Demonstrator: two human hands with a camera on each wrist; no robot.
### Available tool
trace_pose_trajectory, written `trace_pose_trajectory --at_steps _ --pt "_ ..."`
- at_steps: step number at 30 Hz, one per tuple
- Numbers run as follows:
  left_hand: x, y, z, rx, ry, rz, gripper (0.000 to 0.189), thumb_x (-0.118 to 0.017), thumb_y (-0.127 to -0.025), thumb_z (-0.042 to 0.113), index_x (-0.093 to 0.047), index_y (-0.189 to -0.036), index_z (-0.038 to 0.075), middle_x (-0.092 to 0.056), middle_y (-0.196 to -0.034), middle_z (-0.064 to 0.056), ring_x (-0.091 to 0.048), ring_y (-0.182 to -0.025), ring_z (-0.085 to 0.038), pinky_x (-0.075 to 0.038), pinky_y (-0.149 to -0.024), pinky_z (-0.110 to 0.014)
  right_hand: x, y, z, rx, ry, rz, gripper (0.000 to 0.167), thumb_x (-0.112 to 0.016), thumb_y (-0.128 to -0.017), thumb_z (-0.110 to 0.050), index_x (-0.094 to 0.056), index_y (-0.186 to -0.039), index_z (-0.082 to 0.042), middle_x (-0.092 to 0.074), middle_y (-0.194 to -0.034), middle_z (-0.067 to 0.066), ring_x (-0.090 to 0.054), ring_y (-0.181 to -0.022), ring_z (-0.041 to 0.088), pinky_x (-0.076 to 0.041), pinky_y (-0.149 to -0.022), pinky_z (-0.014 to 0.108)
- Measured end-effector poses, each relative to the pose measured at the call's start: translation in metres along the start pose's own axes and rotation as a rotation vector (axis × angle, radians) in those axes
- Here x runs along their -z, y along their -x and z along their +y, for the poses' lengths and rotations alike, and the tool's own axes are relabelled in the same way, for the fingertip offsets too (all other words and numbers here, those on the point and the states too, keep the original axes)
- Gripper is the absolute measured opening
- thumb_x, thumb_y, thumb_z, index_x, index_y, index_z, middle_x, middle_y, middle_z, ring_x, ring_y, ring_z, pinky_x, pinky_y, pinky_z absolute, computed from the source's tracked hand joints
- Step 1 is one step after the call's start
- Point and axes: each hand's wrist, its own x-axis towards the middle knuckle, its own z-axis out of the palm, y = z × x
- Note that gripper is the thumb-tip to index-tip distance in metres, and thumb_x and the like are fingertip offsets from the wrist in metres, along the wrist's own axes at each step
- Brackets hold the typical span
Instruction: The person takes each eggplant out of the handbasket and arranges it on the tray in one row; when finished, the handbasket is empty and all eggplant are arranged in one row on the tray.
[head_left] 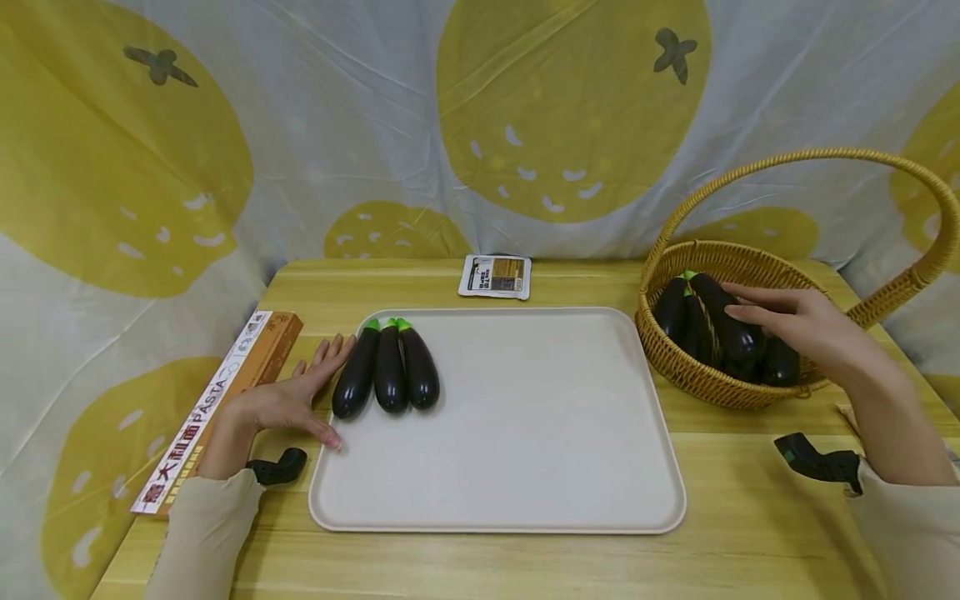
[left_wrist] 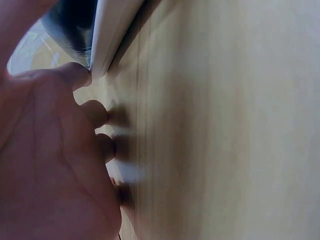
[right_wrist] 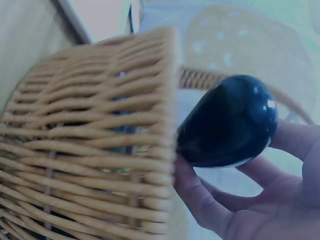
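At the wicker basket (head_left: 690, 383) on the right, my right hand (head_left: 825, 329) holds a glossy dark eggplant (head_left: 731, 321) between thumb and fingers. The right wrist view shows this eggplant's rounded end (right_wrist: 245, 120) above the basket rim, with fingers around it. Several more eggplants (head_left: 780, 364) lie inside the basket, partly hidden. Fingers spread, my left hand (head_left: 288, 404) rests at the left edge of the pale tray (head_left: 525, 433). Its fingertips are close to the leftmost of three eggplants (head_left: 354, 375), which lie side by side on the tray, green ends pointing away.
A long pasta box (head_left: 213, 408) lies to the left, partly behind my left forearm. Behind the tray lies a small flat packet (head_left: 495, 277). The basket's tall handle (head_left: 802, 156) arches over its opening. A lemon-print cloth (head_left: 360, 125) hangs behind the wooden table (head_left: 570, 567).
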Motion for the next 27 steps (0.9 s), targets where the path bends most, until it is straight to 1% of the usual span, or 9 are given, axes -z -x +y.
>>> trace_pose_trajectory --at_steps 7,10,13,15,18,21,23,25,27 --pt "0.000 0.000 0.002 0.002 0.004 0.000 0.149 -0.098 -0.065 0.030 0.010 -0.166 0.010 0.032 -0.164 -0.029 0.035 -0.149 -0.052 0.023 -0.113 -0.078 -0.002 0.016 -0.005 0.051 -0.043 -0.014 0.066 -0.051 -0.107 -0.050 -0.032 -0.164 -0.022 -0.018 -0.174 0.012 -0.012 -0.157 0.051 -0.021 -0.116 0.077" --pt "0.000 0.000 0.002 0.001 0.005 0.000 0.149 -0.098 -0.065 0.031 0.010 -0.166 0.010 0.032 -0.164 -0.029 0.035 -0.149 -0.052 0.023 -0.112 -0.078 -0.004 0.022 -0.004 0.084 -0.027 -0.007 0.059 -0.051 -0.108 -0.044 -0.037 -0.162 -0.026 -0.028 -0.170 -0.011 -0.021 -0.161 0.025 -0.035 -0.124 0.039" --pt "0.000 0.000 0.002 0.001 0.005 0.000 0.149 -0.098 -0.065 0.031 0.010 -0.166 0.010 0.032 -0.164 -0.029 0.035 -0.149 -0.052 0.023 -0.113 -0.078 -0.008 0.027 -0.006 0.125 -0.013 -0.005 0.052 -0.052 -0.109 -0.038 -0.042 -0.159 -0.028 -0.038 -0.161 -0.028 -0.032 -0.147 -0.009 -0.040 -0.097 0.005" --pt "0.000 0.000 0.002 0.002 0.002 0.000 0.149 -0.098 -0.065 0.032 0.010 -0.166 0.009 0.032 -0.165 -0.029 0.035 -0.149 -0.052 0.023 -0.113 -0.078 -0.011 0.029 -0.011 0.141 -0.002 -0.014 0.051 -0.052 -0.109 -0.037 -0.043 -0.158 -0.030 -0.039 -0.161 -0.025 -0.034 -0.141 -0.015 -0.038 -0.087 0.000" --pt "0.000 0.001 0.001 0.001 0.002 -0.001 0.149 -0.098 -0.065 0.032 0.010 -0.166 0.009 0.032 -0.165 -0.029 0.035 -0.149 -0.052 0.023 -0.113 -0.078 -0.019 0.029 -0.025 0.164 0.004 -0.030 0.051 -0.054 -0.108 -0.037 -0.045 -0.158 -0.030 -0.038 -0.167 -0.006 -0.035 -0.154 0.009 -0.043 -0.093 0.006" --pt "0.000 0.001 0.000 0.000 0.000 -0.002 0.149 -0.098 -0.066 0.031 0.010 -0.166 0.009 0.032 -0.165 -0.028 0.035 -0.149 -0.052 0.023 -0.113 -0.078 -0.030 0.028 -0.044 0.185 -0.004 -0.065 0.052 -0.056 -0.107 -0.037 -0.045 -0.158 -0.028 -0.038 -0.167 0.009 -0.031 -0.154 0.040 -0.046 -0.112 0.034" --pt "0.000 0.000 0.000 -0.003 -0.004 -0.003 0.148 -0.098 -0.066 0.031 0.010 -0.166 0.009 0.032 -0.165 -0.028 0.035 -0.149 -0.052 0.023 -0.113 -0.078 -0.040 0.027 -0.058 0.196 -0.017 -0.082 0.052 -0.057 -0.107 -0.039 -0.046 -0.157 -0.029 -0.040 -0.165 0.011 -0.033 -0.153 0.042 -0.042 -0.115 0.055" --pt "0.000 0.000 -0.001 -0.004 -0.006 -0.003 0.148 -0.097 -0.066 0.031 0.010 -0.166 0.010 0.032 -0.165 -0.028 0.035 -0.149 -0.051 0.023 -0.113 -0.078 -0.051 0.025 -0.071 0.203 -0.052 -0.104 0.054 -0.059 -0.105 -0.042 -0.047 -0.156 -0.029 -0.042 -0.164 0.012 -0.035 -0.153 0.041 -0.037 -0.115 0.065" --pt "0.000 -0.001 -0.001 -0.003 -0.008 -0.001 0.148 -0.097 -0.066 0.032 0.010 -0.166 0.010 0.032 -0.165 -0.028 0.034 -0.150 -0.051 0.022 -0.113 -0.078 -0.063 0.020 -0.083 0.223 -0.066 -0.113 0.054 -0.060 -0.104 -0.045 -0.049 -0.155 -0.030 -0.046 -0.162 0.010 -0.041 -0.151 0.036 -0.039 -0.117 0.062"
